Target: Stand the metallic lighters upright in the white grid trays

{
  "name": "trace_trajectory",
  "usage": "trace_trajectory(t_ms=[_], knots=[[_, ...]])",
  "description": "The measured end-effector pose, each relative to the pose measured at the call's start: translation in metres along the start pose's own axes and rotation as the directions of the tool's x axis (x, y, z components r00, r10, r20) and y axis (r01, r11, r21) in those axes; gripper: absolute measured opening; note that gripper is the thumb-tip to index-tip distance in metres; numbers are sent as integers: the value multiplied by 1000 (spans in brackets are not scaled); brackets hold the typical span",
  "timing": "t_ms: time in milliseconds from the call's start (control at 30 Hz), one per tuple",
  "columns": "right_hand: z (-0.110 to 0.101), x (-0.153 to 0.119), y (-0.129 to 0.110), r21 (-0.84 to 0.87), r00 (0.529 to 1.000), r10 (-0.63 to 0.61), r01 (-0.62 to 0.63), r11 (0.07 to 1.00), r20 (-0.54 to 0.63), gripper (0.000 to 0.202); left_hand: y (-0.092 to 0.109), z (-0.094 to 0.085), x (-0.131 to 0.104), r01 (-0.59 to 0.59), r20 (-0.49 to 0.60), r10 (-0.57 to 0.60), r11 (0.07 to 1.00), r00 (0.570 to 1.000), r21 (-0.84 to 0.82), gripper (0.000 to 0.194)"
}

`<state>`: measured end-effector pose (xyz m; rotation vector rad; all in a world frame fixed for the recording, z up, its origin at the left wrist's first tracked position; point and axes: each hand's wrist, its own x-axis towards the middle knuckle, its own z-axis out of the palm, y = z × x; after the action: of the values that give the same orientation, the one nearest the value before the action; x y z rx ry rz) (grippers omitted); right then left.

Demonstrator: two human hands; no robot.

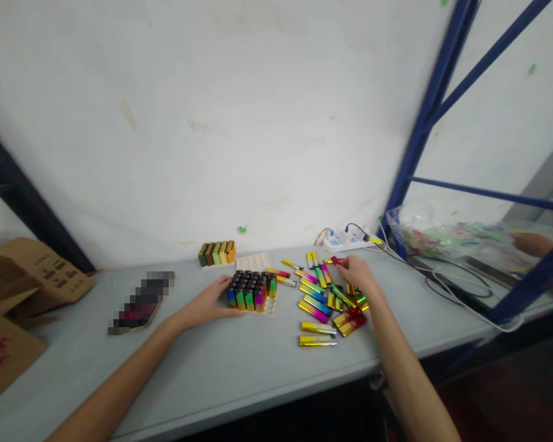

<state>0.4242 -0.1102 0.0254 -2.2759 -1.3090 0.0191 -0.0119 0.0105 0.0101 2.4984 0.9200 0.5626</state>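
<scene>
My left hand [214, 301] is wrapped round the left end of a white holed tray [271, 306], its thumb along the front side. Several shiny multicoloured lighters [249, 291] with black tops stand upright in that tray, and some holes show at its right end. At the right, my right hand [356, 272] pinches a red lighter [336, 261] at the back of a loose spread. Around and below that hand lie several metallic lighters in yellow, blue, pink, green and red, such as a yellow lighter [317, 341] near the front.
Behind stand a block of gold lighters [217, 253] and a second white tray [253, 261]. A blurred-out flat item [142, 301] and cardboard boxes [41, 270] are leftward. A power strip [350, 241], cables, a plastic bag [442, 236] and a blue frame [419, 135] stand right, near another person's hand [532, 244].
</scene>
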Motion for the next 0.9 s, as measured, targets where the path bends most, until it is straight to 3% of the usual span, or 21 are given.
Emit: trace_trajectory(t_ms=[67, 167, 267, 367, 667, 900], knots=[[-6, 2, 5, 80, 993, 13, -4, 997, -113, 22, -2, -1, 2, 8, -6, -7, 1000, 1000, 6, 93], [-14, 6, 6, 336, 979, -32, 99, 937, -199, 28, -3, -4, 6, -15, 0, 15, 1000, 1000, 2, 92], [-14, 7, -1, 639, 980, -109, 191, 745, -166, 45, -2, -6, 8, 12, 5, -12, 1000, 1000, 2, 94], [-6, 6, -9, 802, 980, -176, 178, 571, -92, 59, -1, -7, 8, 47, 18, -47, 999, 999, -1, 95], [6, 4, -10, 707, 951, -305, 251, 662, -52, 40, -1, -5, 6, 46, 48, -45, 999, 998, -28, 95], [-7, -8, -32, 827, 914, -392, 298, 477, -103, 40, -10, -1, 6, 41, 12, -40, 998, 999, -47, 101]])
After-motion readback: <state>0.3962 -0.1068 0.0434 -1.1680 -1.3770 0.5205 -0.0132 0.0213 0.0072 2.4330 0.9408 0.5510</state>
